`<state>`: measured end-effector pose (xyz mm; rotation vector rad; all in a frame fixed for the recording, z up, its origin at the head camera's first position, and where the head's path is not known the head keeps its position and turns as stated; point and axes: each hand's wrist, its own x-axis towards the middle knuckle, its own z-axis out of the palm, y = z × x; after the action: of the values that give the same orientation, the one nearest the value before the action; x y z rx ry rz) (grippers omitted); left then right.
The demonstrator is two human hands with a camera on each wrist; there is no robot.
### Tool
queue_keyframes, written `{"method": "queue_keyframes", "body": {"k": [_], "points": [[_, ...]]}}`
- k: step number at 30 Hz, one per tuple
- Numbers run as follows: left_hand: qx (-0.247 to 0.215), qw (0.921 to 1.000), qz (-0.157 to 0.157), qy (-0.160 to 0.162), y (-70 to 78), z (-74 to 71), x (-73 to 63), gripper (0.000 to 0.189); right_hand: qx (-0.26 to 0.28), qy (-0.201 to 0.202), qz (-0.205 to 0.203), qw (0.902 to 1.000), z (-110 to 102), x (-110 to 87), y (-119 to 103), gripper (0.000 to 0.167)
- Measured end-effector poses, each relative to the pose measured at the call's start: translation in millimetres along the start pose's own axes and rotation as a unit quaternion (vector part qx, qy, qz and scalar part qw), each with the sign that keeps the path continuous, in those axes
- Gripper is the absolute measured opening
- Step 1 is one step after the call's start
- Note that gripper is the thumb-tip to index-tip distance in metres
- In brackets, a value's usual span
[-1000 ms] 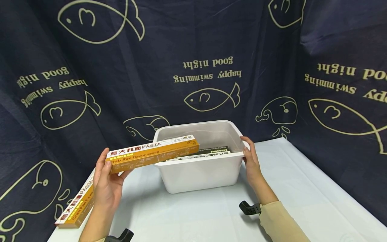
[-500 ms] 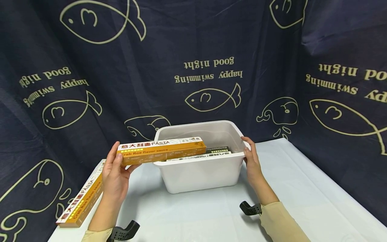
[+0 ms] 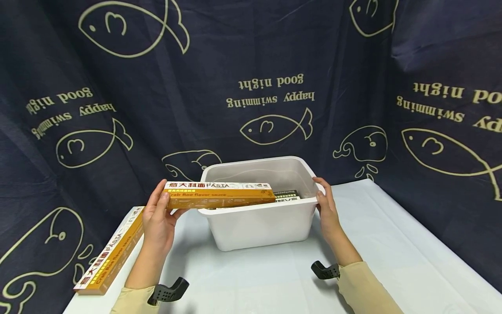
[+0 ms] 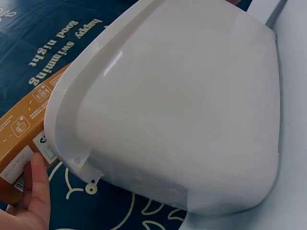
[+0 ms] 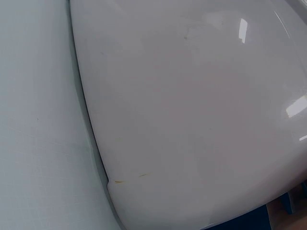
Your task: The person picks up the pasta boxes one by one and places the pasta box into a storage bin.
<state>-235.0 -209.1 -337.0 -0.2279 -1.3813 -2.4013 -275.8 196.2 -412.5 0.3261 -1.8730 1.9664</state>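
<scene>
My left hand point(image 3: 160, 222) grips the left end of an orange-and-white pasta box point(image 3: 223, 198) labelled "Crab Roe flavor sauce". The box's right part reaches over the left rim of a white plastic bin point(image 3: 259, 226). In the left wrist view, fingers point(image 4: 39, 191) lie against the underside of the box point(image 4: 24, 127), beside the bin wall point(image 4: 182, 105). With fingers and thumb, my right hand point(image 3: 327, 211) holds the bin's right rim. Inside the bin lies a black-and-white pasta box point(image 3: 288, 197), partly hidden by the orange one.
A second orange pasta box point(image 3: 111, 253) lies slanted along the table's left edge. The table has a pale cloth point(image 3: 251, 279). A dark blue fish-print curtain point(image 3: 211, 96) hangs behind and at both sides.
My left hand has carried the orange pasta box to the right, and its right end has lowered further over the bin. The right hand and bin stay in place.
</scene>
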Motion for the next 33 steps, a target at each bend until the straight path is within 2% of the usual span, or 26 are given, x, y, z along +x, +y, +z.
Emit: {"method": "queue_keyframes", "body": {"k": [6,10,16,19,24,33], "points": [[0.032,0.9994,-0.011,0.001,-1.7,7.7,2.5,0.041,0.009,0.001,-0.002,1.0000,-1.0,-0.4,1.8,0.052],[0.071,0.9975,-0.006,0.006,-2.3,12.9,3.9,0.041,0.005,-0.002,-0.003,1.0000,-1.6,0.4,2.9,0.052],[0.156,0.9878,-0.004,0.000,-7.8,20.0,5.3,0.044,0.006,-0.002,-0.006,1.0000,-1.9,1.5,3.6,0.052],[0.183,0.9832,-0.006,-0.003,-11.7,21.8,6.8,0.044,0.007,-0.002,-0.006,1.0000,-1.9,1.6,4.4,0.052],[0.208,0.9777,-0.026,-0.008,-17.2,21.6,10.7,0.045,0.006,-0.002,-0.007,1.0000,-1.4,0.9,3.6,0.051],[0.262,0.9617,-0.075,-0.027,-24.3,20.6,17.3,0.051,0.002,-0.002,-0.007,1.0000,-1.5,0.6,2.9,0.052]]}}
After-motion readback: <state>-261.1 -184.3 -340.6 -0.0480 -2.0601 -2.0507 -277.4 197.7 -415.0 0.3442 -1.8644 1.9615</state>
